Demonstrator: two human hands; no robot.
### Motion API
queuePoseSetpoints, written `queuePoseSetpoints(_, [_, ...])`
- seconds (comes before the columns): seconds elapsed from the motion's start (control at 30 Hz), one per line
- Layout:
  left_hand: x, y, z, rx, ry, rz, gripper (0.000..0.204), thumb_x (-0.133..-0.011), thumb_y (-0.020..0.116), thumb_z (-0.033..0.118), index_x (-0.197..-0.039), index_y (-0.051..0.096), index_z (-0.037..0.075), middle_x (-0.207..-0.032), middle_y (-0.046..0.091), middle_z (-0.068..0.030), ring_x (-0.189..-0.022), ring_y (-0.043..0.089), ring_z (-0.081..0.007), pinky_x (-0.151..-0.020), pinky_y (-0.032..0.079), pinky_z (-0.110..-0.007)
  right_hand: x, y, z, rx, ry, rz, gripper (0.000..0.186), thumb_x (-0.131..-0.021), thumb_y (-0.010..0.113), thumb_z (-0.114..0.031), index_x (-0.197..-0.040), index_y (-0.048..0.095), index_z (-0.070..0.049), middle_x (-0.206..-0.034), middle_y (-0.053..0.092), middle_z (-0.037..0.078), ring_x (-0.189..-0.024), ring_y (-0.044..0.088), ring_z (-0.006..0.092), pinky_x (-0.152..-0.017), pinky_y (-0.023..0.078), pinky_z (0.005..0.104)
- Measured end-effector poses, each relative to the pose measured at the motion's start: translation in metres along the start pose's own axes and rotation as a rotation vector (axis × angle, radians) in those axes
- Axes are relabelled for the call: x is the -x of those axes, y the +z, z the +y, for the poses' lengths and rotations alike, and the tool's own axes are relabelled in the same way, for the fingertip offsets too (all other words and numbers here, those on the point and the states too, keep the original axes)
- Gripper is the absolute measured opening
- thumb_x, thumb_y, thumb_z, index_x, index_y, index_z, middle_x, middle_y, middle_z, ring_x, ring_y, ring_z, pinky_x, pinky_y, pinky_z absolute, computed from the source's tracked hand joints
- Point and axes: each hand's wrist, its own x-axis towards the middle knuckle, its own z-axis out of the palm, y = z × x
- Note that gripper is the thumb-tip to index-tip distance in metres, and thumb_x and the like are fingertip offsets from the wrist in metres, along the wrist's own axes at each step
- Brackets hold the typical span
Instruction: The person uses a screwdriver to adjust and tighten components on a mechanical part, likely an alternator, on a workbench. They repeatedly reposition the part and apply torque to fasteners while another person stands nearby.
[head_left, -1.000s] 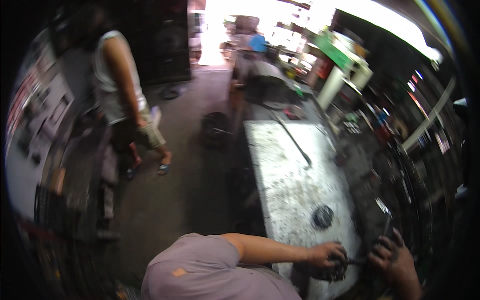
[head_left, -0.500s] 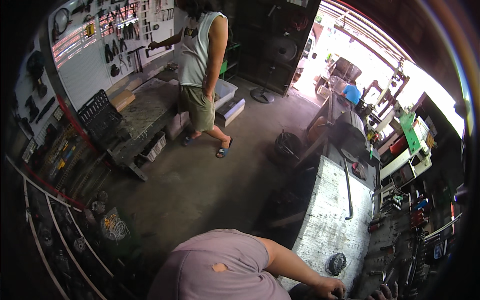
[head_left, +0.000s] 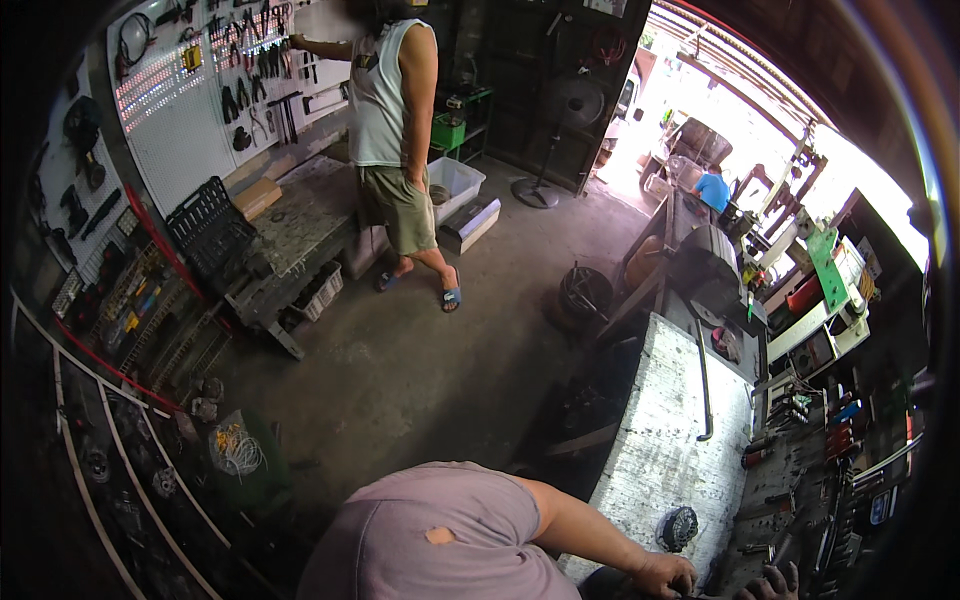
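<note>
At the lower edge my left hand (head_left: 668, 573) curls its fingers at the near end of a pale, stained metal bench top (head_left: 670, 400). My right hand (head_left: 770, 585) is just right of it, fingers bent; whatever both hold is cut off or hidden. A round black toothed part (head_left: 680, 528) lies on the bench just above my left hand. Farther up lies a long bent dark bar (head_left: 704, 385). Hand tools (head_left: 840, 440) crowd the dark surface at the right.
Another person (head_left: 385, 110) in a white sleeveless top stands at a pegboard (head_left: 170, 100), arm raised, beside a low bench (head_left: 300, 230). A black bucket (head_left: 585, 292) and standing fan (head_left: 570, 105) are on the floor. A person in blue (head_left: 710, 190) bends near the bright doorway.
The view has swung left and steadied, and my hands sit lower in it. The person in white has gone from walking to standing at the pegboard with an arm reaching up.
</note>
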Motion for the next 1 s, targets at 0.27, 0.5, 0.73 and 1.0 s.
queuePoseSetpoints(0.27, [0.002,0.001,0.010,-0.104,0.027,0.057,0.026,-0.097,0.077,0.028,-0.112,0.084,0.007,-0.111,0.081,-0.0154,-0.101,0.076,-0.0345,-0.087,0.061,-0.045,0.019,0.045,-0.010,-0.693,0.674,-0.082,0.020,-0.109,0.069,-0.021,-0.117,0.070,-0.002,-0.076,0.065,0.009,-0.063,0.063,0.0190,-0.056,0.050,0.0371])
queuePoseSetpoints(0.5, [0.002,-0.003,0.012,-0.036,0.039,0.006,0.024,-0.097,0.077,0.025,-0.109,0.083,0.005,-0.110,0.080,-0.0170,-0.101,0.075,-0.0361,-0.087,0.060,-0.046,-0.013,-0.020,-0.011,0.133,-0.309,0.207,0.025,-0.097,0.080,-0.014,-0.120,0.071,-0.005,-0.097,0.074,0.019,-0.069,0.071,0.0334,-0.062,0.061,0.0415])
queuePoseSetpoints(0.73, [0.002,-0.004,0.017,-0.060,0.065,0.002,0.022,-0.097,0.076,0.024,-0.106,0.083,0.005,-0.109,0.079,-0.0165,-0.101,0.074,-0.0359,-0.089,0.059,-0.046,0.001,0.001,-0.049,-0.481,0.538,0.011,0.023,-0.103,0.074,-0.020,-0.111,0.070,0.001,-0.085,0.073,0.025,-0.073,0.069,0.0460,-0.068,0.052,0.0573])
queuePoseSetpoints(1.0, [0.004,0.000,0.006,-0.038,0.038,-0.003,0.023,-0.096,0.078,0.025,-0.107,0.083,0.006,-0.109,0.079,-0.0164,-0.101,0.074,-0.0368,-0.088,0.059,-0.047,-0.011,-0.019,-0.026,-0.268,0.313,-0.132,0.026,-0.104,0.074,-0.026,-0.112,0.069,-0.001,-0.099,0.075,0.029,-0.091,0.072,0.0494,-0.084,0.058,0.0576])
